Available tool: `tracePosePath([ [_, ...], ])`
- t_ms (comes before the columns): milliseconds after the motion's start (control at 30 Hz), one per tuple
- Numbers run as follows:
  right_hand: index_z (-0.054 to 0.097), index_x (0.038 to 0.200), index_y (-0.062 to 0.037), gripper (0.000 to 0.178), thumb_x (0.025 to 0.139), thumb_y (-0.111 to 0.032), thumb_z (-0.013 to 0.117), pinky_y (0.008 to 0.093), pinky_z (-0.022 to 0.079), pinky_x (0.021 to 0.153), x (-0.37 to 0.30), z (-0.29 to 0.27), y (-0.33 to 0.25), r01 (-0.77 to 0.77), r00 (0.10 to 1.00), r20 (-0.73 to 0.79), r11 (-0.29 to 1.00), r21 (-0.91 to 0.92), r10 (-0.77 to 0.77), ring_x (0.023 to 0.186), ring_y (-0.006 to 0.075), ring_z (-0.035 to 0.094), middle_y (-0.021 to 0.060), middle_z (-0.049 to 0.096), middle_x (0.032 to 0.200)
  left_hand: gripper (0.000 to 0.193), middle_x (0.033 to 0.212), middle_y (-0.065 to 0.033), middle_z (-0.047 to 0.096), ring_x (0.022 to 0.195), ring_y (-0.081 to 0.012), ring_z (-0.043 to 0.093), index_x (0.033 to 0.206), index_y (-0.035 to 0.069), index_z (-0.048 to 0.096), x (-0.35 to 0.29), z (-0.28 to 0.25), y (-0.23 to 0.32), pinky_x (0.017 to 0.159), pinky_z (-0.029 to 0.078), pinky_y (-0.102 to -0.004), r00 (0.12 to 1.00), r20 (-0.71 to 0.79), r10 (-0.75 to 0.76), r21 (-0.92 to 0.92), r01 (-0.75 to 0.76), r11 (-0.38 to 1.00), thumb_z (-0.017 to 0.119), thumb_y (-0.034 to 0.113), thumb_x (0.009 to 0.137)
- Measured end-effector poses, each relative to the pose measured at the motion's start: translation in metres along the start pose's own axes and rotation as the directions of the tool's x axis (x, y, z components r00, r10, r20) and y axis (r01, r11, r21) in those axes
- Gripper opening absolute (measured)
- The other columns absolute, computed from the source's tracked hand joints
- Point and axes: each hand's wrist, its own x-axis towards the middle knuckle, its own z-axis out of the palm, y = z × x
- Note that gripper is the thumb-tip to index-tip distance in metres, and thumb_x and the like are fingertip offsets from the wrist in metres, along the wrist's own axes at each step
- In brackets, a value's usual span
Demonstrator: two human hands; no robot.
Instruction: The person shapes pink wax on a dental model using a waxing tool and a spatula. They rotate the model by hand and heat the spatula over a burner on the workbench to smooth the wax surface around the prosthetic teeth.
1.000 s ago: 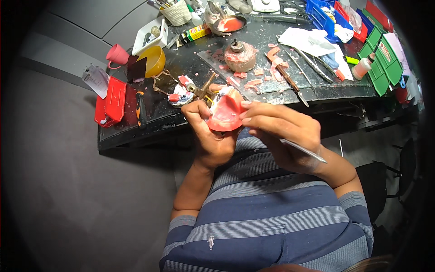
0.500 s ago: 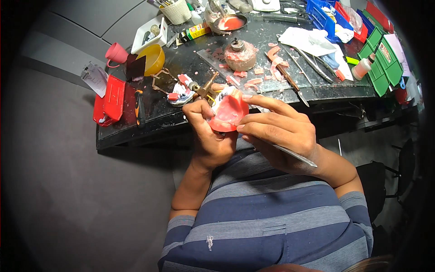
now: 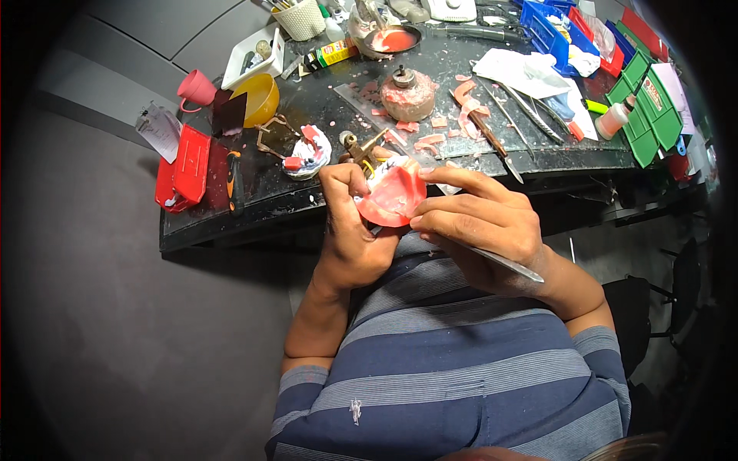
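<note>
My left hand is wrapped round a dental cast with a pink wax plate over it, tilted up above the bench's front edge. A brass articulator frame shows just behind the cast. My right hand is closed round a slim metal hand tool, its flat end sticking out toward my wrist. Its other end is hidden by my fingers. The right fingertips touch the right rim of the wax plate. Beyond my left hand, a white cast with pink wax blocks lies on the bench.
A wax-spattered spirit burner stands mid-bench among pink wax scraps. To its right lie a wooden-handled knife and tweezers-like tools. A pan of red wax, a yellow bowl, a red box and green bins surround them.
Both hands have shifted slightly right and down with the wax-covered cast, turning it a little. The brass frame has moved away from the white cast on the bench.
</note>
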Motion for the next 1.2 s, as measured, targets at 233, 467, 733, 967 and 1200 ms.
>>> tracePosePath([
  [233, 0.077, 0.101, -0.0021, 0.022, 0.08, -0.003, 0.083, 0.0417, 0.061, 0.088, 0.002, -0.007, 0.0, -0.025, 0.998, 0.065, 1.0, 0.0, 0.025, 0.102, 0.0353, 0.075, 0.0094, 0.078, 0.098, 0.061, 0.108, -0.0067, 0.034, 0.105, -0.0172, 0.045, 0.118, 0.002, 0.035, 0.001, -0.002, 0.006, 0.099, 0.042, -0.0299, 0.989, 0.052, -0.141, -0.073, 0.144, 0.987, 0.078, -0.01, 0.075],
  [467, 0.077, 0.102, -0.003, 0.023, 0.08, -0.003, 0.083, 0.0414, 0.061, 0.089, 0.001, -0.013, -0.002, -0.06, 0.992, 0.113, 0.998, 0.025, 0.057, 0.102, 0.0342, 0.075, 0.0086, 0.078, 0.099, 0.068, 0.111, -0.0064, 0.035, 0.108, -0.0164, 0.046, 0.118, 0.004, 0.034, 0.007, -0.004, 0.015, 0.101, 0.041, -0.0303, 0.96, 0.149, -0.238, -0.294, 0.273, 0.916, 0.088, -0.002, 0.076],
  [733, 0.078, 0.102, -0.0027, 0.025, 0.078, -0.003, 0.082, 0.04, 0.062, 0.088, -0.001, -0.019, -0.002, -0.084, 0.982, 0.17, 0.996, 0.034, 0.077, 0.101, 0.0331, 0.074, 0.0088, 0.078, 0.099, 0.075, 0.114, -0.0059, 0.038, 0.115, -0.0158, 0.046, 0.121, 0.004, 0.038, 0.011, -0.022, 0.012, 0.105, 0.038, -0.0288, 0.914, 0.313, -0.256, -0.126, 0.307, 0.943, 0.093, 0.002, 0.071],
  [967, 0.075, 0.106, -0.0052, 0.034, 0.073, -0.005, 0.078, 0.0361, 0.063, 0.076, -0.002, -0.024, 0.001, -0.059, 0.967, 0.251, 0.997, 0.057, 0.043, 0.098, 0.0292, 0.073, 0.0063, 0.076, 0.106, 0.079, 0.114, -0.0051, 0.038, 0.115, -0.0152, 0.045, 0.124, 0.004, 0.039, 0.015, -0.027, 0.017, 0.105, 0.038, -0.0293, 0.839, 0.436, -0.325, -0.138, 0.419, 0.897, 0.096, 0.008, 0.07],
  [1200, 0.071, 0.11, -0.0023, 0.03, 0.082, -0.013, 0.072, 0.0387, 0.061, 0.077, 0.0, -0.031, 0.008, -0.033, 0.943, 0.332, 0.999, 0.022, 0.024, 0.099, 0.0297, 0.072, 0.0096, 0.074, 0.109, 0.081, 0.115, -0.0054, 0.04, 0.114, -0.0155, 0.045, 0.124, 0.005, 0.039, 0.019, -0.034, 0.015, 0.105, 0.038, -0.0304, 0.801, 0.537, -0.264, -0.083, 0.362, 0.928, 0.099, 0.013, 0.069],
])
